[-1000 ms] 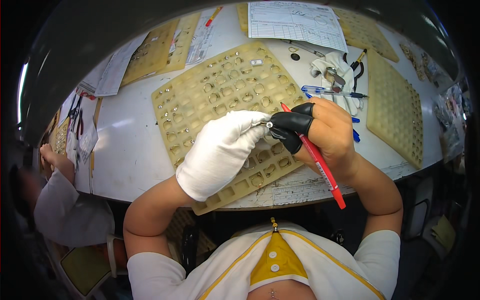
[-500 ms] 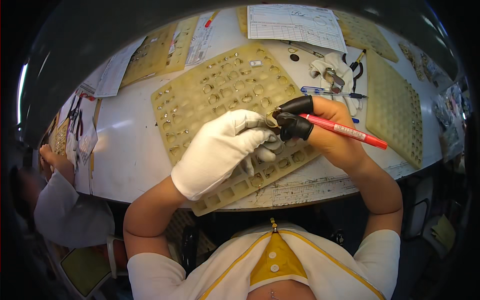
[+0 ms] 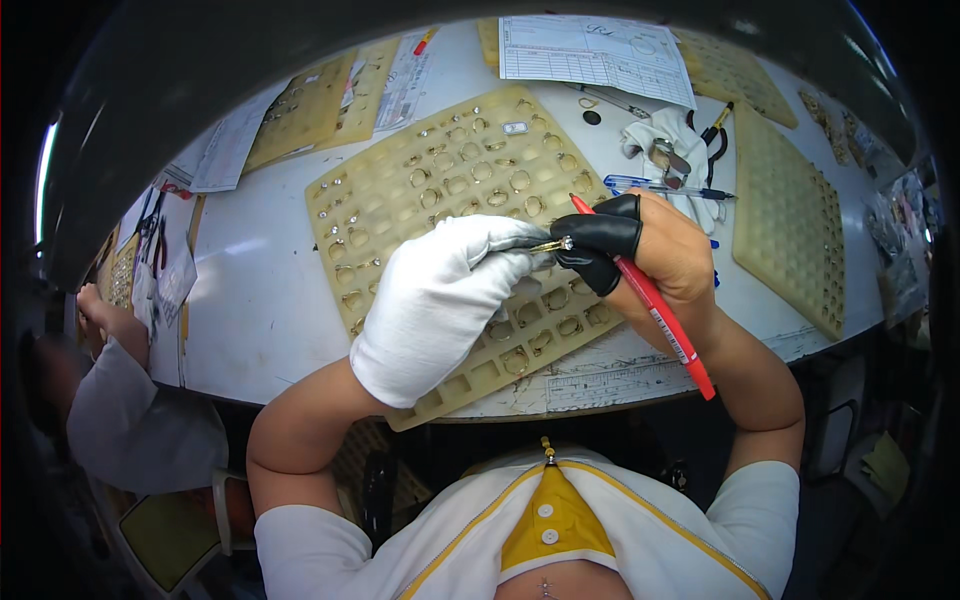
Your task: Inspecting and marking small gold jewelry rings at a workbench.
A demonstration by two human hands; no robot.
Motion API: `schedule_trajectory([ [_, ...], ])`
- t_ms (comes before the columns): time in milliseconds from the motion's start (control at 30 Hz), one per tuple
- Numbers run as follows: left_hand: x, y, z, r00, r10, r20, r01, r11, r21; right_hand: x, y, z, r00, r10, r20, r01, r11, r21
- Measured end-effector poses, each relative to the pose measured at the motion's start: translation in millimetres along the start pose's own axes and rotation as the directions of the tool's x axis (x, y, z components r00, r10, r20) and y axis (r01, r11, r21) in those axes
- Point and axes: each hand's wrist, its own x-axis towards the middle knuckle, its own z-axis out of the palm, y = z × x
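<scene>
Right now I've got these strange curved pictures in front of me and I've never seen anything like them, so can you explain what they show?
There's no machine here, just a person's bare forearms and two hands. A wide camera worn on the head looks down, so straight edges bend. The white-gloved left hand and the right hand, with black finger covers, pinch a ring between them. The right hand also holds a red pen. Below, on a white table, lies a pale yellow tray with many more rings. Around it are papers, a blue pen and another tray.
</scene>
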Motion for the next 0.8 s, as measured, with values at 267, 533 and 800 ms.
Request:
schedule_trajectory([
  [267,3.2,-1.2,3.2,0.993,0.112,-0.027,-0.108,0.986,0.124,-0.9,-0.2,-5.3,0.999,-0.007,0.052,0.010,0.998,-0.067],
  [533,2.9,-18.7,7.8,0.969,0.215,-0.124,-0.186,0.959,0.214,4.0,-2.7,-10.2,0.989,-0.133,-0.066,0.113,0.964,-0.239],
  [800,16.5,-10.6,-0.2,0.976,0.089,-0.197,-0.035,0.964,0.262,-30.6,71.0,-110.1,0.984,0.093,-0.149,-0.175,0.619,-0.766],
])
